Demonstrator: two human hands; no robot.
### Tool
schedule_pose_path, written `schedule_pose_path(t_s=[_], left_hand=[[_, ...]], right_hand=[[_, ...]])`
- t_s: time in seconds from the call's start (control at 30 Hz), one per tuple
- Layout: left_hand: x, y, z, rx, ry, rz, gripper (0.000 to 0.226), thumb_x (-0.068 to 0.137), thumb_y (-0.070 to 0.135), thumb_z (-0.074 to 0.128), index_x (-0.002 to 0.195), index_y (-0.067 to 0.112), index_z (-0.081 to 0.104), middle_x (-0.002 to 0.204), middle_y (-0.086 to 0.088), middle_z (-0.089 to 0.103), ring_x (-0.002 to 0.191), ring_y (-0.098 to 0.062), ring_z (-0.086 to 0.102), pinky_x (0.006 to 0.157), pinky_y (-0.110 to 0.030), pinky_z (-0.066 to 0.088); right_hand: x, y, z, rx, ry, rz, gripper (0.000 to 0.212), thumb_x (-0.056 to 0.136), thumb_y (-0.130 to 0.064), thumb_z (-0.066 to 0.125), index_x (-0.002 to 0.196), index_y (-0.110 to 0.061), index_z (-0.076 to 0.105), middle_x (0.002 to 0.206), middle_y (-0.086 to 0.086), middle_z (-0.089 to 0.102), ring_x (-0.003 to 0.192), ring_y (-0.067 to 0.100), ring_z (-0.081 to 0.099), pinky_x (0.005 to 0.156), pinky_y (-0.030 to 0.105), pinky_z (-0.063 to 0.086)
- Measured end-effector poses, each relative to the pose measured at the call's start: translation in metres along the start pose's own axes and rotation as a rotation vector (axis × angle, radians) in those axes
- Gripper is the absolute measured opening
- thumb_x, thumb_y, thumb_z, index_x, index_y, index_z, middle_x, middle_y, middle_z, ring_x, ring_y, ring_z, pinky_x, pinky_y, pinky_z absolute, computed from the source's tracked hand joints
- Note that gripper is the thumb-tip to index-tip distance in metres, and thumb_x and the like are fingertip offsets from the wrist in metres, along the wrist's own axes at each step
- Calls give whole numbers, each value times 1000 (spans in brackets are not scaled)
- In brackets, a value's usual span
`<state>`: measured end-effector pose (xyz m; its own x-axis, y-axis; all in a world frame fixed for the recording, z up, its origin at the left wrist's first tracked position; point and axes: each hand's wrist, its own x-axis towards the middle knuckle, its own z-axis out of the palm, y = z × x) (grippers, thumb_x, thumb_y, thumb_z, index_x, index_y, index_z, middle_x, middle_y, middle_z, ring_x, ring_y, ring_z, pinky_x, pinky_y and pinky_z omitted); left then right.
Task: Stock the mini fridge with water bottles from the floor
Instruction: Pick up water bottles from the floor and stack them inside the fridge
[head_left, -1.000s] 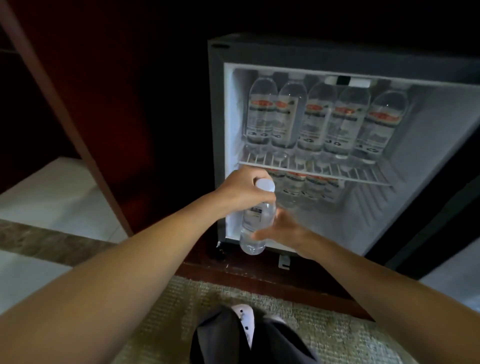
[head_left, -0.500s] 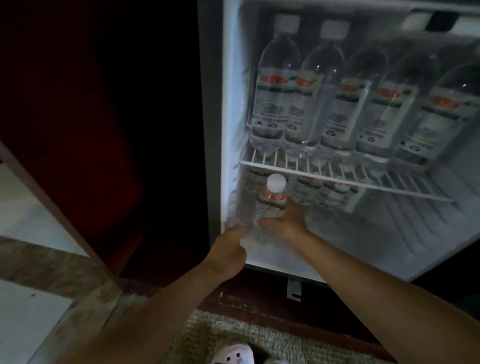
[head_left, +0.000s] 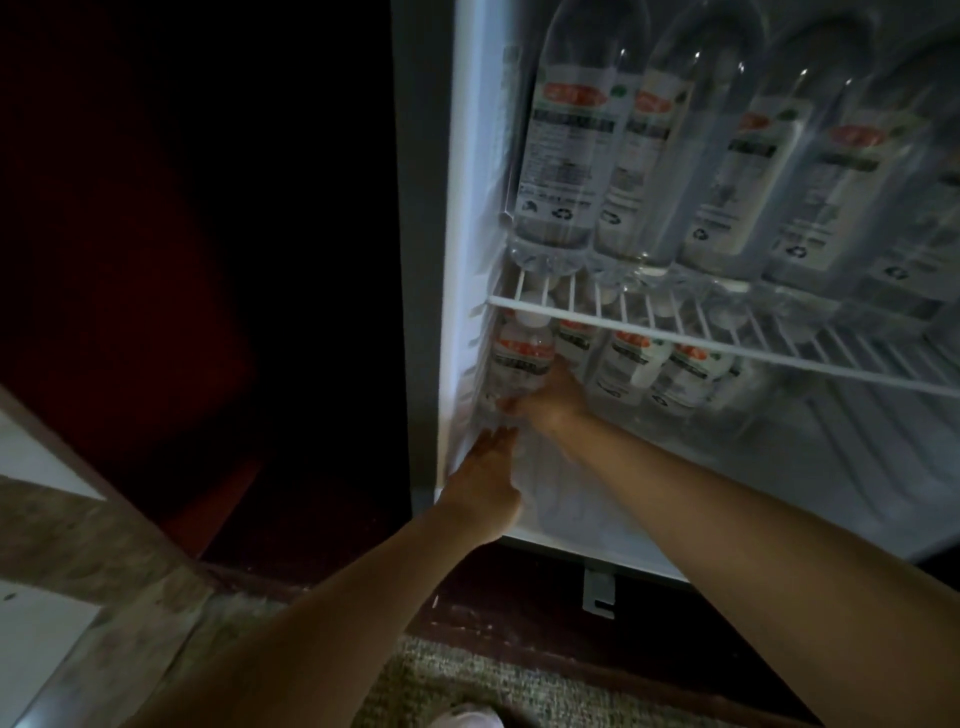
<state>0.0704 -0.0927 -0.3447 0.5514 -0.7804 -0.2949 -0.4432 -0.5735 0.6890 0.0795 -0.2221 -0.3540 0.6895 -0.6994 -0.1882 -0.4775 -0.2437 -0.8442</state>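
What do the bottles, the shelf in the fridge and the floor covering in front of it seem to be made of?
Bottles: clear, glossy plastic by the look; light glints on them and the water shows through, with paper-like labels.
Shelf: thin white bars, probably coated metal wire, since you see between them.
Floor covering: a coarse woven mat or rug, matte and rough in texture; the fibre cannot be told.

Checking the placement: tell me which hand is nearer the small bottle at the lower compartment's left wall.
Right. The right hand is on the small bottle, gripping its lower part. The left hand is below it, open, near the fridge's left wall, apparently not touching it.
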Motion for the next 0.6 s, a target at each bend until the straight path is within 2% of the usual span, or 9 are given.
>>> schedule_pose_path(t_s=[0.13, 0.23, 0.3, 0.33, 0.4, 0.43, 0.5, 0.57, 0.6], left_hand=[[-5, 0, -4, -67, -9, -34, 74, 88, -9, 34, 150, 22, 9, 159, -4, 8, 140, -27, 30, 113, -38, 29], [-22, 0, -9, -29, -57, -47, 69, 91, -5, 35, 150, 19, 9, 157, -8, 17, 134, -29, 40, 106, -35, 35], [-40, 0, -14, 8, -55, -34, 65, 91, -2, 37, 148, 20, 17, 150, -9, 32, 124, -31, 49, 87, -30, 46], [-49, 0, -18, 6, -48, -33, 63, 90, -2, 38, 146, 22, 22, 145, -9, 40, 111, -30, 57, 69, -23, 48], [-69, 0, -27, -25, -41, -59, 62, 89, -1, 39, 144, 24, 26, 138, -10, 46, 77, -19, 60, 46, -15, 39], [-79, 2, -34, -25, -26, -79, 61, 89, 1, 40, 145, 22, 27, 139, -11, 45, 71, -14, 57, 47, -15, 38], [-108, 9, -50, -1, 20, -98, 55, 92, 7, 42, 144, 17, 31, 143, -11, 42, 92, -18, 58, 63, -19, 45], [-144, 18, -69, 5, 95, -86, 44, 93, 8, 43, 136, 12, 44, 141, -11, 47, 120, -24, 51, 87, -26, 44], [-165, 23, -78, -9, 140, -94, 39, 93, 9, 43, 131, 10, 50, 137, -11, 51, 123, -26, 50, 93, -28, 43]], right_hand=[[-3, -2, -1, -142, -53, 7, 56, 72, -22, 75, 122, -11, 53, 123, 10, 60, 118, 27, 54, 96, 34, 46], [-16, -2, -16, -204, -107, -5, 62, 66, -31, 78, 122, -16, 56, 126, 9, 60, 119, 28, 54, 103, 42, 42], [-35, -5, -30, -299, -122, 8, 63, 63, -38, 76, 118, -14, 58, 122, 12, 61, 116, 31, 55, 100, 47, 43], [-49, -9, -36, -337, -122, 13, 55, 67, -34, 73, 115, -10, 60, 118, 14, 62, 113, 32, 57, 97, 46, 46], [-86, -26, -49, -386, -111, -6, 36, 81, -20, 65, 111, -2, 61, 108, 15, 63, 100, 27, 59, 76, 31, 50], [-102, -34, -52, -394, -97, -6, 30, 84, -15, 61, 109, 1, 60, 104, 17, 62, 94, 24, 58, 64, 23, 43], [-141, -55, -54, -380, -87, -26, 27, 86, -12, 56, 109, 3, 60, 110, 20, 63, 95, 28, 59, 55, 19, 36], [-185, -83, -50, -353, -105, -73, 28, 86, -16, 56, 111, -4, 61, 115, 15, 63, 104, 26, 59, 66, 24, 42], [-208, -97, -47, -336, -120, -101, 28, 86, -18, 56, 111, -8, 62, 116, 11, 63, 104, 23, 58, 71, 24, 42]])
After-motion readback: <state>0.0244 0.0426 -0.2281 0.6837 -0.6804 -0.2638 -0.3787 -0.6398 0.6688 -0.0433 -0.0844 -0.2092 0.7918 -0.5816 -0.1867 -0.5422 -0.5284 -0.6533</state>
